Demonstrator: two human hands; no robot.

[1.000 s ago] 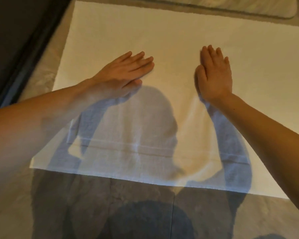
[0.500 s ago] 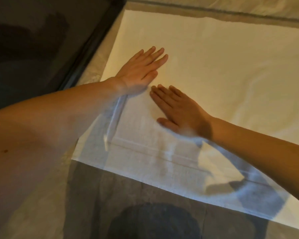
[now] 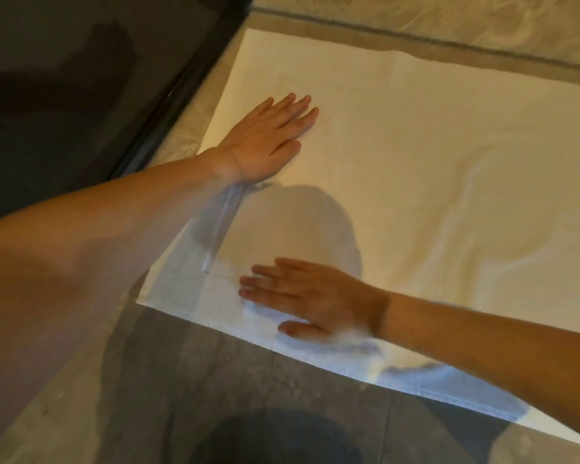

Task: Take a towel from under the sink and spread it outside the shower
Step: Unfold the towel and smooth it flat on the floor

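Head view, looking down at the floor (image 3: pixel 215 390). The white towel (image 3: pixel 432 139) lies opened out on the tiles, its left edge running just beside the dark shower frame (image 3: pixel 181 85). So it's out from under the sink and down where it belongs, and what's left, as I judge it, is smoothing.

Left hand (image 3: pixel 268 139): flat on the towel near its left edge, fingers straight and close together, palm down, gripping nothing. Right hand (image 3: pixel 312 296): also flat and palm down near the near hem (image 3: pixel 349 366), fingers straight and slightly spread, holding nothing. It shows blurred, so I can't give finer detail of it.

There's a raised crease (image 3: pixel 221 226) between the two hands, along the left side. Soft ripples (image 3: pixel 466 202) show over on the right part of the cloth, well apart from both hands.

On handling, this looks like light, soft, limp cloth. It won't break, but I'd expect it to bunch and drag under a pressing palm and to slide a little on smooth tile. To flatten that crease I'd pin with one flat hand and stroke outward with the other. To shift the whole towel I'd pinch the hem or a corner instead, since pushing from the middle would only make more ripples.
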